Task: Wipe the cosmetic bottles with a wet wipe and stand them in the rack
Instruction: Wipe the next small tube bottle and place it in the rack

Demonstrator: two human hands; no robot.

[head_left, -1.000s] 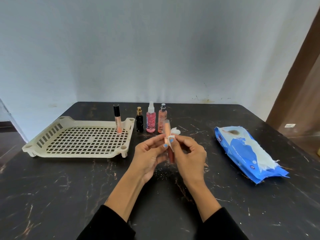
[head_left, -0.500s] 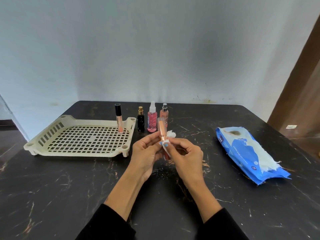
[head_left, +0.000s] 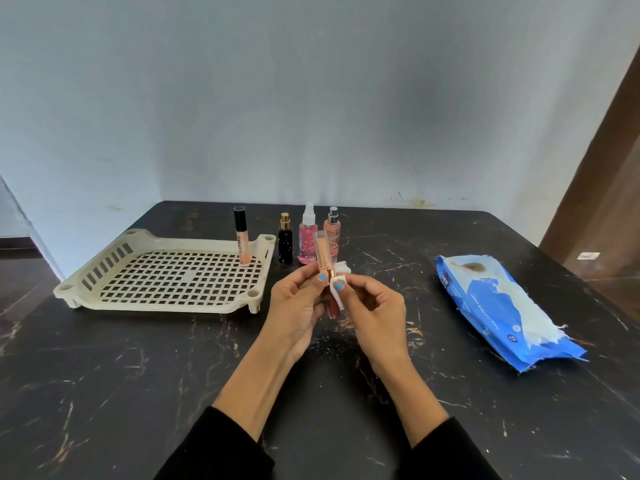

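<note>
My left hand (head_left: 294, 308) holds a slim rose-gold lip gloss tube (head_left: 322, 252) upright above the table's middle. My right hand (head_left: 375, 311) pinches a small folded white wet wipe (head_left: 338, 284) against the tube's lower part. A cream plastic rack (head_left: 166, 273) with a grid floor lies at the left; one lip gloss with a black cap (head_left: 241, 235) stands in its far right corner. Behind my hands stand a black bottle with a gold cap (head_left: 285, 242), a pink spray bottle (head_left: 307, 242) and a peach spray bottle (head_left: 333, 225), partly hidden by the held tube.
A blue pack of wet wipes (head_left: 502, 306) lies at the right, with a white wipe sticking out of its torn near end. The black marble table (head_left: 104, 393) ends at a pale wall behind; a brown door frame (head_left: 606, 168) stands at the far right.
The held tube has tilted from leaning right to nearly upright, and both hands have shifted slightly left. The wipe has slid down along the tube.
</note>
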